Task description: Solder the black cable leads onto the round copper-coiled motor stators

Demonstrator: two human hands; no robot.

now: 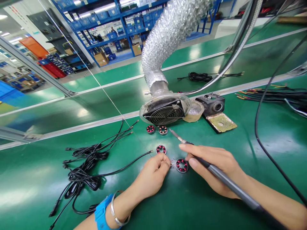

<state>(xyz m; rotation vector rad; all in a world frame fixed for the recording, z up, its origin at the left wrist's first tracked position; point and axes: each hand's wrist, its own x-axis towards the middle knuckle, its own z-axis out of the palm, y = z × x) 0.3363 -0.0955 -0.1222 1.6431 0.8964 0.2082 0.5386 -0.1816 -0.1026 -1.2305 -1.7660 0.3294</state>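
In my right hand is a soldering iron, gripped like a pen, its tip pointing up and left. The thumb and forefinger of my left hand are pinched at the thin wire ends of a round motor stator with red and black windings. That stator lies flat between my hands, close to my right fingertips. A second stator sits just beyond my left fingers. Two more, a red one and a copper-toned one, rest beneath the fume extractor.
Coiled black cables lie at the left. Behind my right hand stand a soldering iron holder with a yellow sponge and a taped cup. A black cord hangs at right, near more loose wires.
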